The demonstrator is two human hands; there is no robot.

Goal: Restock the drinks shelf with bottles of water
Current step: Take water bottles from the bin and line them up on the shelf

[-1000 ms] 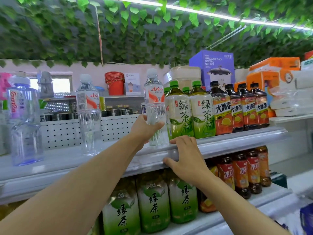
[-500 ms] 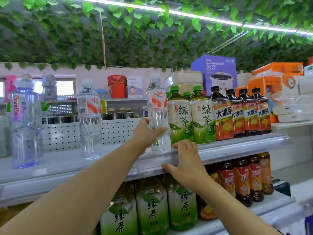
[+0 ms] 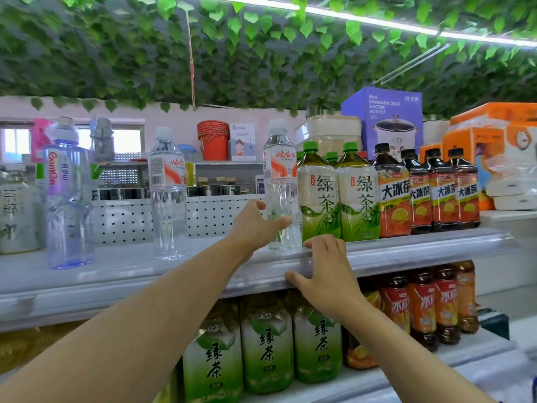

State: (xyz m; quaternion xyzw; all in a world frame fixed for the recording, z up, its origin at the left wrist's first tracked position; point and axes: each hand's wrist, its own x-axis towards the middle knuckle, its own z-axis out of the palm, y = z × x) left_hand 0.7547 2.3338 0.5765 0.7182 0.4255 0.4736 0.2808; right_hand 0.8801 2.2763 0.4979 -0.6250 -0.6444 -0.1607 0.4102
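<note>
A clear water bottle [image 3: 279, 175] with a red-and-white label stands upright near the front of the upper shelf [image 3: 406, 251], right beside the green tea bottles [image 3: 318, 196]. My left hand [image 3: 255, 225] grips its lower half, thumb across the front. My right hand [image 3: 325, 271] rests on the shelf's front edge just below the bottle, fingers over the top lip and thumb under it. A second water bottle [image 3: 167, 193] of the same kind stands alone further left on the shelf.
A large blue-tinted water bottle [image 3: 68, 205] stands at the shelf's left. Dark iced tea bottles [image 3: 430, 190] fill the right end. The lower shelf holds green tea [image 3: 267, 344] and red-labelled tea bottles [image 3: 421, 309]. A white perforated panel [image 3: 215, 216] backs the upper shelf.
Both hands keep the same hold on the bottle and the shelf edge. The view has shifted slightly, so the shelf sits a little lower in the frame.
</note>
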